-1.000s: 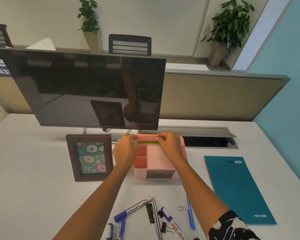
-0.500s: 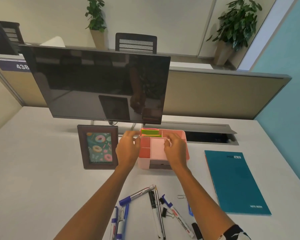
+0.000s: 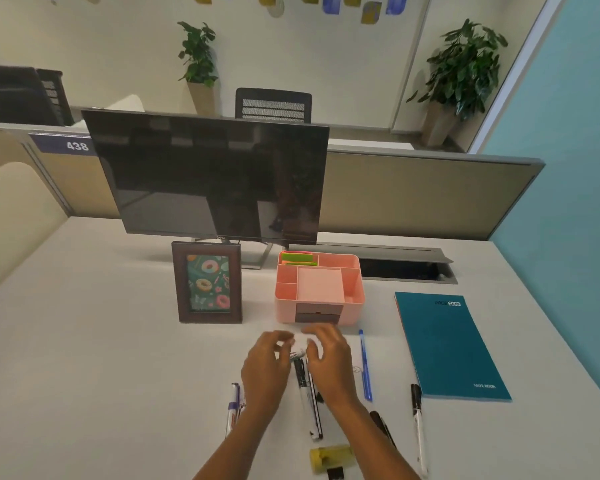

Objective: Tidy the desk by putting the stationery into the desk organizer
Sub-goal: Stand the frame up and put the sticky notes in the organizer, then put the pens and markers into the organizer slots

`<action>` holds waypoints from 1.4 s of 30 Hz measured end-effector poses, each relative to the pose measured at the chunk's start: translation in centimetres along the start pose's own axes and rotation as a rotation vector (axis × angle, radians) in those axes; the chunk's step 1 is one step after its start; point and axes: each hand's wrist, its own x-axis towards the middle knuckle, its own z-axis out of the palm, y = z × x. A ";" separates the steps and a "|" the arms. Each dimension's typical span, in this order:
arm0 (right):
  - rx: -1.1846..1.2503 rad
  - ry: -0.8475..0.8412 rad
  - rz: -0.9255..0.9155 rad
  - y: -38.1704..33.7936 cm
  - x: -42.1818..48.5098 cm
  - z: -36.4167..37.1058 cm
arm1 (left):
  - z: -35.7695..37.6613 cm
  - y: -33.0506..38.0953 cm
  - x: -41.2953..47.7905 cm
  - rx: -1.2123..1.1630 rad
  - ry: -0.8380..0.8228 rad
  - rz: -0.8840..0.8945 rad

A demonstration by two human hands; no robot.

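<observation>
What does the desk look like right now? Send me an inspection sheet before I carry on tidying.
Surface: white desk, partly covered.
Job's things: pink desk organizer stands beyond the hands, with sticky notes in its back left compartment. A black marker, a blue pen and a white marker lie loose on the desk.
Clutter: picture frame, teal notebook, yellow object at the near edge, kind unclear.
Hands: left hand over the markers, fingers curled, blurred, grip unclear. Right hand beside it, fingers relaxed, holding nothing.
Cables: nothing seen. Open cable slot behind the organizer.
Surroundings: monitor, partition, chair, potted plant.
</observation>
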 end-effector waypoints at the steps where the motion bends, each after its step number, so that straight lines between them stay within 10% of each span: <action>1: -0.006 -0.030 0.019 0.3 -1.1 0.0 | 0.2 -0.3 -1.1 0.003 -0.038 0.005; 11: -0.172 -0.180 0.176 3.1 -9.7 -1.1 | 0.8 -2.8 -9.3 0.249 -0.291 0.045; 42: -0.532 -0.145 0.405 7.4 -11.5 -7.9 | 2.7 0.3 -6.3 0.492 -0.366 -0.263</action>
